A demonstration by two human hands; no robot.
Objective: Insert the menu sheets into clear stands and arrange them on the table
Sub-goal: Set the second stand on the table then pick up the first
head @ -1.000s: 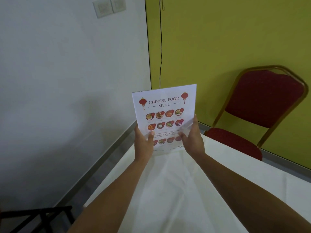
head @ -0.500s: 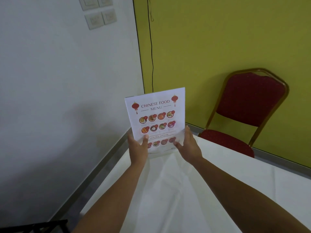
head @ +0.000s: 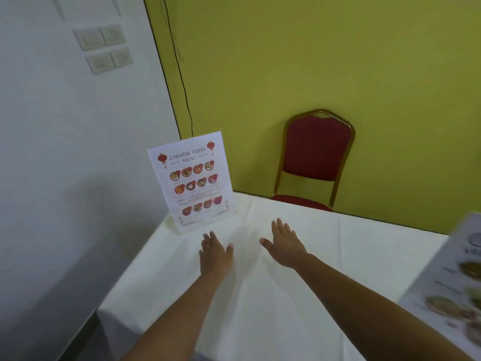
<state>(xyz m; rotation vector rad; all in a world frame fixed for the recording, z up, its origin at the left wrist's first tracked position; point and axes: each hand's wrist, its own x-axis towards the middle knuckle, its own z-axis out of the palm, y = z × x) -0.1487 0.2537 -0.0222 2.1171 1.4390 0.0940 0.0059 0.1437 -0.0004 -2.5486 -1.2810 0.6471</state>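
One Chinese food menu sheet (head: 191, 182) standing upright in a clear stand (head: 182, 229) at the far left corner of the white-clothed counter (head: 260, 308), just beside the edge, printed face turned toward the wearer. Probably set at the corner so as to read from the seats and leave the middle free. Just in front of it, apart from the stand's base, left hand (head: 214, 252) hovering palm down, fingers spread loosely, gripping nothing. Near it, right hand (head: 285, 246) likewise spread flat and empty (thumb out toward the left hand), consistent with a stand just set down. Beyond, red chair (head: 316, 157) against the yellow wall. At the far right edge, another menu sheet (head: 453, 287), blurred, lying at the counter's side; whether in a stand, cannot tell. Likely next for placing.
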